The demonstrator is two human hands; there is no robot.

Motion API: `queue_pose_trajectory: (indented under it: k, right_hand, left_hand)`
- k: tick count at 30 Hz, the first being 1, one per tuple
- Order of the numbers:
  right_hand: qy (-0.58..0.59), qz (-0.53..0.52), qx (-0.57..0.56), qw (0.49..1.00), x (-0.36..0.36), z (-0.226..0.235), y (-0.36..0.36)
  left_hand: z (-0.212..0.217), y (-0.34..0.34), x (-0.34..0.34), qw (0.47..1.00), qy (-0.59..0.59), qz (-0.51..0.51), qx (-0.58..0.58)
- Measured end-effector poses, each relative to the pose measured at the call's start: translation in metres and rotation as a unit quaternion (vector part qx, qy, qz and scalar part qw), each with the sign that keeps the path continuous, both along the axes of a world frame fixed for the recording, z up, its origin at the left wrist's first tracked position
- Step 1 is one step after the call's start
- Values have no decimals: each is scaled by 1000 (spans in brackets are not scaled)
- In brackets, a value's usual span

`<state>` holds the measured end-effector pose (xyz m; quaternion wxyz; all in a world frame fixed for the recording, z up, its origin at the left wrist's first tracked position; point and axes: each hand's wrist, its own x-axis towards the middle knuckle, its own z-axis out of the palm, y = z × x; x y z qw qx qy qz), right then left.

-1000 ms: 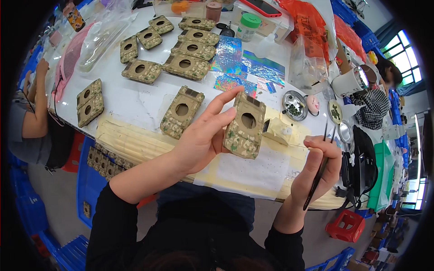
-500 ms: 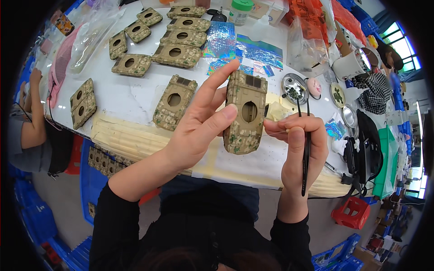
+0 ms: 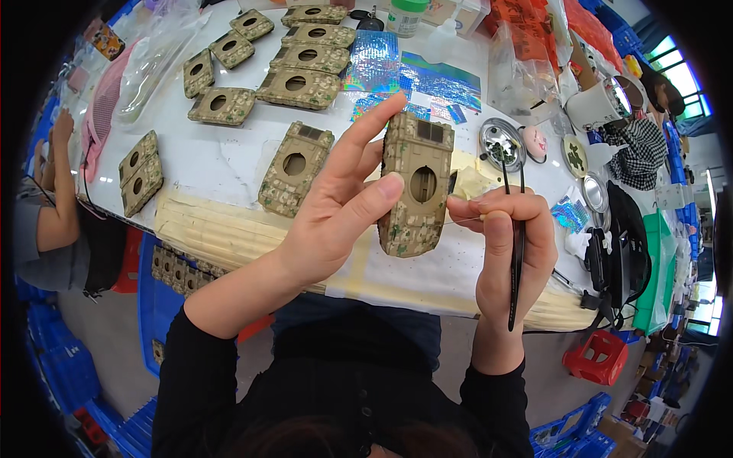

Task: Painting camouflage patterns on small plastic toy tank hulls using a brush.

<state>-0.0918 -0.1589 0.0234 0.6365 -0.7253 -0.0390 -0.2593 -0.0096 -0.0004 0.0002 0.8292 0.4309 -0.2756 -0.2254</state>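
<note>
A camouflage-painted model tank hull (image 3: 416,229) with a round hole in its top is gripped by my left hand (image 3: 324,210), thumb on its near face and index finger stretched along its upper left edge. Close to the hull's right side is my right hand (image 3: 527,237), its fingers closed round black tweezers (image 3: 517,278) whose tips point away from me. Thumb and index finger of that hand also pinch a thin, light stick-like piece (image 3: 466,220) beside the hull's edge; its exact kind is too small to tell. Another hull (image 3: 294,166) lies on the table left of my hand.
Several more hulls (image 3: 298,89) stand at the back left. Shiny blue foil sheets (image 3: 439,82) and a round metal dish (image 3: 502,145) with dark green bits lie beyond my hands. A blue tray (image 3: 164,305) with hulls is below the table. A co-worker's arm (image 3: 59,175) shows at far left.
</note>
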Motion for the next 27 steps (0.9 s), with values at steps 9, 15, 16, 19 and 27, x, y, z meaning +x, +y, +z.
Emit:
queue_pose_trajectory:
  k: [9,15,16,19,27]
  right_hand:
    - [-18,-226,-240,944,-2,4,-34]
    - [-53,-294,-420,857,8,-9,-47]
    - [-44,-289,-434,852,10,-10,-47]
    - [-22,-276,-472,837,10,-9,-45]
    - [-84,-286,-428,853,3,3,-35]
  left_hand:
    - [2,0,1,999,29,3,34]
    - [5,1,2,991,123,-20,49]
    - [3,0,4,989,137,-26,37]
    - [3,0,4,985,164,-35,27]
    - [6,0,2,981,190,-31,19]
